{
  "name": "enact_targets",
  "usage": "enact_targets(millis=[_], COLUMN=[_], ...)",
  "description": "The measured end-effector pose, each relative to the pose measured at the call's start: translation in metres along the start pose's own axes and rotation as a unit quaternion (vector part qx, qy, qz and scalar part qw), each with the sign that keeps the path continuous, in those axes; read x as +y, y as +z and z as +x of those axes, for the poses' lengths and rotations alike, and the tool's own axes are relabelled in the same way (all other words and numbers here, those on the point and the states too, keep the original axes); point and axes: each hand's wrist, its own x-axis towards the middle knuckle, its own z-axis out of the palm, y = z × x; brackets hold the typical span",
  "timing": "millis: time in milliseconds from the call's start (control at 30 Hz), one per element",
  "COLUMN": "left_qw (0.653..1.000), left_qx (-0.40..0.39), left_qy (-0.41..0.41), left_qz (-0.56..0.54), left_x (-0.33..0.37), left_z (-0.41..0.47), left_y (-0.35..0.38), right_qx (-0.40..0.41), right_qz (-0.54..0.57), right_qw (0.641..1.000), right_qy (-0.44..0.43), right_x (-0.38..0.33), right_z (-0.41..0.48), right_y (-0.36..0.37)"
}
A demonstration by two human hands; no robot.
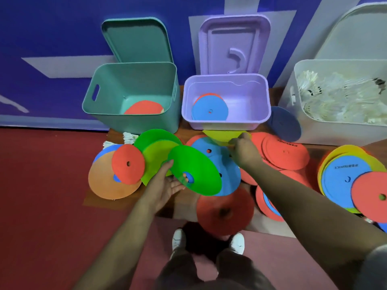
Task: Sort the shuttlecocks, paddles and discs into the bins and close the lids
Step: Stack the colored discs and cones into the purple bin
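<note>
Right hand pinches the yellow disc; lift it flat over the purple bin rim. Left hand grips a green disc.

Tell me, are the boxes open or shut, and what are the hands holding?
teal bin: open, teal lid up, red round thing inside
purple bin: open, purple lid up, blue disc inside
white bin: open, white lid up, shuttlecocks inside
left hand: gripping green disc
right hand: pinching yellow disc
</note>
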Motion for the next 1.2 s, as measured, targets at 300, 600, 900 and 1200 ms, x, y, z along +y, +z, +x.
enact_targets(millis=[300,600,900,1200], left_qw=[0.998,0.991,0.990,0.979], left_qx=[-0.044,-0.107,-0.127,-0.125], left_qy=[-0.029,-0.052,-0.052,0.091], left_qz=[0.035,-0.062,-0.042,0.137], left_x=[0.029,0.048,0.039,0.063], left_z=[0.017,0.017,0.007,0.010], left_y=[-0.036,-0.026,-0.046,-0.073], right_qx=[0.210,0.117,0.160,0.070], right_qz=[0.118,0.178,0.197,0.640], right_qw=[0.970,0.972,0.967,0.695], right_qy=[0.036,-0.095,-0.024,0.320], right_x=[-0.054,-0.106,-0.125,-0.146], right_z=[-0.031,-0.133,-0.166,-0.151], right_y=[-0.023,0.019,0.043,0.054])
